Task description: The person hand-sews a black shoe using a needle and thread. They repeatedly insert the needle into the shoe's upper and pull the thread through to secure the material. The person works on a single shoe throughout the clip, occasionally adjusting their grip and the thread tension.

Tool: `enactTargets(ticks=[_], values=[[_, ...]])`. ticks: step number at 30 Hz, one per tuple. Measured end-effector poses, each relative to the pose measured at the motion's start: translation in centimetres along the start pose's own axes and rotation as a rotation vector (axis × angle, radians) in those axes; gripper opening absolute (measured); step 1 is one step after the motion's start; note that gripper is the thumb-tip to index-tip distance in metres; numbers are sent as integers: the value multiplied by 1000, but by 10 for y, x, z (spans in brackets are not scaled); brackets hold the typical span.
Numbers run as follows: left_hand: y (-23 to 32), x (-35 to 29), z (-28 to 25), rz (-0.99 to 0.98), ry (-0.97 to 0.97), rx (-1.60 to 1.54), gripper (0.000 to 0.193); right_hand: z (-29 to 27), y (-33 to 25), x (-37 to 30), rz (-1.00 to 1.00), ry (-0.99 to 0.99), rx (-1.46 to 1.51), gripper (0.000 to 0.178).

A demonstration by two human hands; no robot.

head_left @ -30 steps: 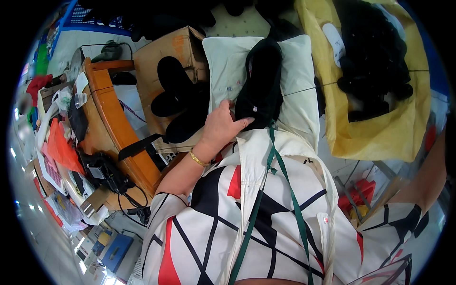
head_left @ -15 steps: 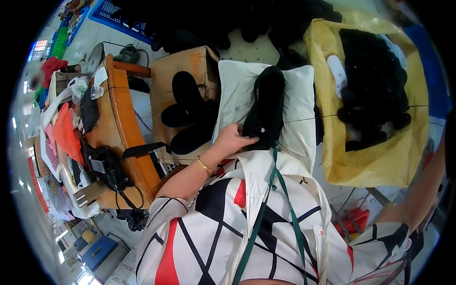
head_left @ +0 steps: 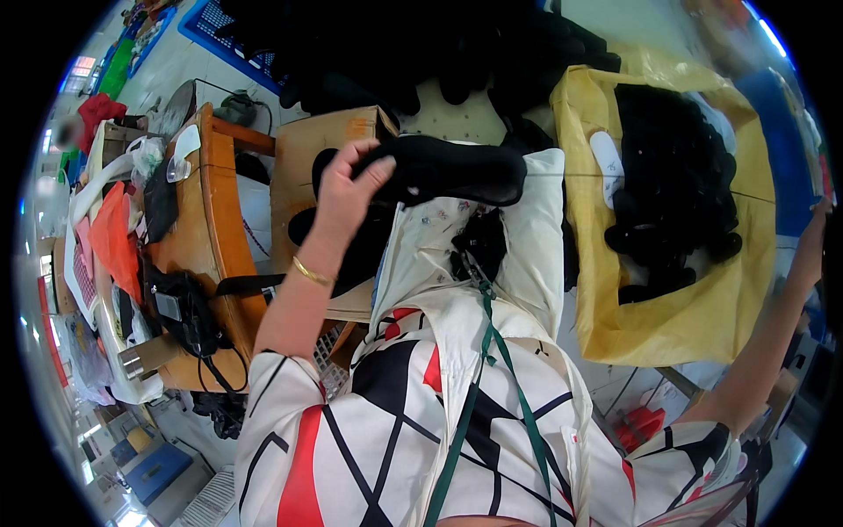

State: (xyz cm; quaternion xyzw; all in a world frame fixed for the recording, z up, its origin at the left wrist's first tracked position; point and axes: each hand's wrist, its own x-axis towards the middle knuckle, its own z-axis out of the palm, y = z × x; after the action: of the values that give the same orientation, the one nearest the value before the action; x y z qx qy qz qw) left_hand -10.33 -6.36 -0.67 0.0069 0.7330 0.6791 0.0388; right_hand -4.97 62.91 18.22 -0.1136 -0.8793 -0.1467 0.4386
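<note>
Black and soft-looking, a long shoe piece [head_left: 457, 167] lies sideways up in the air in our left hand [head_left: 344, 189]. Our grip is closed on its left end, with the thumb on top and the fingers [head_left: 373, 171] curled around it. The shoe piece hangs over a white cloth bag [head_left: 536, 255] that lies in front of us, and it reaches across to the bag's top edge. On our left wrist we wear a thin gold bangle [head_left: 312, 272].

Just behind our left hand stands a brown cardboard box [head_left: 299, 167] with more dark shoe pieces inside. To the left of the box is an orange wooden counter [head_left: 211, 237]. Bags and cloths are piled on it, and a black strap lies across it.

To the right of the white bag we see a big yellow sack [head_left: 694, 325], open at the top. It is full of black shoe pieces [head_left: 667, 184], and one white sole [head_left: 608, 158] lies at its edge.

Our right arm stretches far out to the right, past the yellow sack. Our right hand [head_left: 821, 220] is at the very rim of the view, and we cannot tell if that grip is open or closed.

At the bottom we see our white top with black lines and red patches [head_left: 386, 439], and a green cord [head_left: 492, 369] hangs down it.
</note>
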Motion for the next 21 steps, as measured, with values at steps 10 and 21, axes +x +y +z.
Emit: enactTargets(ticks=[10,21], values=[[-43,74,5,-141,-561,346,23,33,-61,-102,307,-178,315,30],[-49,5,-6,-18,-35,542,39,55,-225,-198,521,-731,709,14]])
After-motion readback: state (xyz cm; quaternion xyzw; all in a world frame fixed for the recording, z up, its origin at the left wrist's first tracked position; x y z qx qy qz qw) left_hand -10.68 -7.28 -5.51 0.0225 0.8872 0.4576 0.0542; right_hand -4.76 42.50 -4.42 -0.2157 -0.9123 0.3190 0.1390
